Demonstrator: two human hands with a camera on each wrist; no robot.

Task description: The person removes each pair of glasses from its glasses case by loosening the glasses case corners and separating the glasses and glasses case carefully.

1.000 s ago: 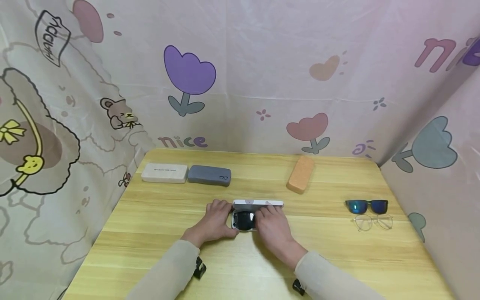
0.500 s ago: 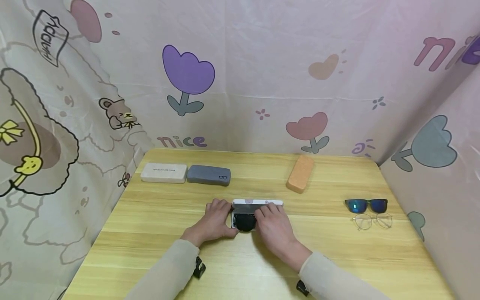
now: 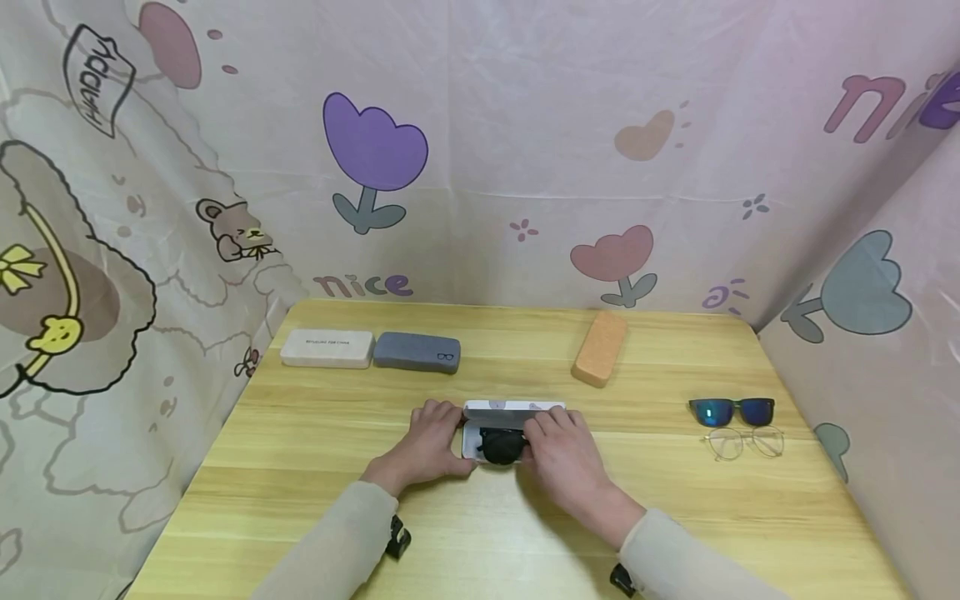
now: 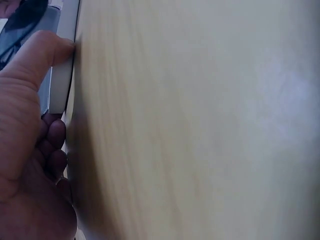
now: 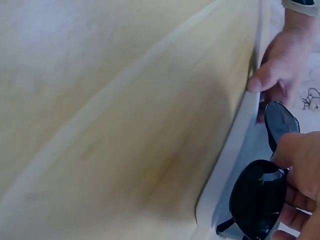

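An open glasses case (image 3: 472,435), white outside and grey inside, lies in front of me with its lid raised along the far side. My left hand (image 3: 422,446) holds the case's left end; the left wrist view shows its thumb (image 4: 47,50) pressing the near wall. Black sunglasses (image 3: 501,447) are over the case's tray, pinched by my right hand (image 3: 564,461). In the right wrist view the sunglasses' dark lenses (image 5: 256,197) stand tilted above the tray, with the right thumb (image 5: 290,150) near the bridge. Part of the case's right end is hidden behind the right hand.
At the back left, a white case (image 3: 327,348) and a blue-grey case (image 3: 417,352) lie side by side. An orange case (image 3: 600,349) rests at the back right. Blue-lensed sunglasses (image 3: 732,412) and thin-framed eyeglasses (image 3: 745,444) lie on the right. Patterned cloth (image 3: 480,150) surrounds the table.
My right hand has shifted right, bringing the black sunglasses along and tilting them; more of the tray's left end shows. The left hand keeps its hold on the case.
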